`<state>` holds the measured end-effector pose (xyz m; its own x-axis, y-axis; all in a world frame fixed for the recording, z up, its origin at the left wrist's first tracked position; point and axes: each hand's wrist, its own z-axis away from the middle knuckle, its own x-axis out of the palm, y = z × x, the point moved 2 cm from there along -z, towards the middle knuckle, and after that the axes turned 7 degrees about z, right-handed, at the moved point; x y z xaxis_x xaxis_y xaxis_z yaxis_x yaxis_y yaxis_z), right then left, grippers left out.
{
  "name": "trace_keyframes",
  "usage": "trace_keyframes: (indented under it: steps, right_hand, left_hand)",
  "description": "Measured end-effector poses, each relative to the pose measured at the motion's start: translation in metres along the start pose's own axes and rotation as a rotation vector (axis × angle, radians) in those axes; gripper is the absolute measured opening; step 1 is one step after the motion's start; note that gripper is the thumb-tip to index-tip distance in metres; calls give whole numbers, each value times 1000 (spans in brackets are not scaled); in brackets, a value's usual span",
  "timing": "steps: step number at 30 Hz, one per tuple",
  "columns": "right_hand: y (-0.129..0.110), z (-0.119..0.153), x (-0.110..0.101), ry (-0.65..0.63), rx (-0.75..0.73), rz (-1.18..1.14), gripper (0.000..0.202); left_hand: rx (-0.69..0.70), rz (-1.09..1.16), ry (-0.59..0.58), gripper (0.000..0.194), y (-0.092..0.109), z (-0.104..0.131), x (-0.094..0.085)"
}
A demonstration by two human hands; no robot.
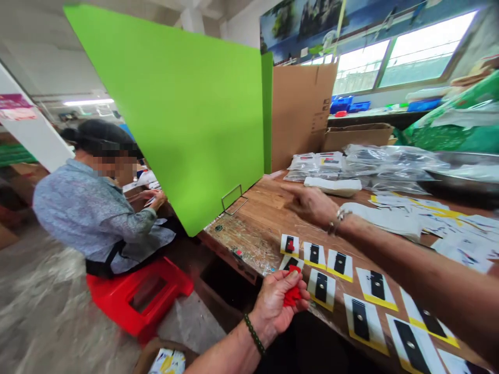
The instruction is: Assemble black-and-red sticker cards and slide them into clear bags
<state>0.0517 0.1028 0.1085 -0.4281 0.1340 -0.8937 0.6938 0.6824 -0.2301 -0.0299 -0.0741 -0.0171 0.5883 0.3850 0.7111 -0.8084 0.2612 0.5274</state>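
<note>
Small red pieces [292, 295] are held in my left hand [278, 301], its fingers curled round them at the table's near edge. My right hand [312, 205] is over the wooden table [261, 213], near the green board, with its index finger stretched out and the other fingers partly hidden and blurred; nothing shows in it. Rows of white cards with yellow edges and black rectangles [358, 318] lie on the table below my right forearm. A red piece rests on the black part of the farthest left card [289, 244].
A green board [187, 119] stands at the table's left edge, with a wire holder [234, 200] at its foot. Bagged cards [390, 163] are piled at the back. A person [105, 202] sits at left on a red stool [132, 296]. An open box holds cards [167, 361] below.
</note>
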Motion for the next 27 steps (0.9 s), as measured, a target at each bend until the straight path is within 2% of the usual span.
trace_keyframes:
  steps: [3, 5, 7, 9, 12, 16, 20, 23, 27]
  right_hand:
    - [-13, -46, -84, 183, -8, 98, 70]
    - [-21, -72, -133, 265, -41, 181, 83]
    - [-27, -90, -168, 284, -53, 195, 81]
    - [-32, -101, -188, 286, -47, 199, 79]
    - [-39, -106, -202, 295, -13, 268, 83]
    - [-51, -101, -212, 272, 24, 385, 87]
    - [-58, -91, -222, 274, 1, 351, 76]
    - [-58, -88, -227, 276, 14, 289, 66]
    - [-49, -89, -222, 272, 90, 332, 78]
  left_hand:
    - [-9, -5, 17, 20, -3, -1, 6]
    - [-3, -1, 43, 18, -4, -1, 9]
    - [-1, 5, 63, 16, -4, -3, 12]
    - [-14, 0, 77, 14, -3, -4, 15]
    - [-34, -20, 71, 12, -3, -6, 20]
    - [-48, -14, 7, 17, -2, -7, 28]
    - [-56, -43, -6, 18, -2, -14, 34]
    - [-55, -62, -20, 19, -3, -19, 37]
    - [-63, -72, 0, 18, -6, -21, 41]
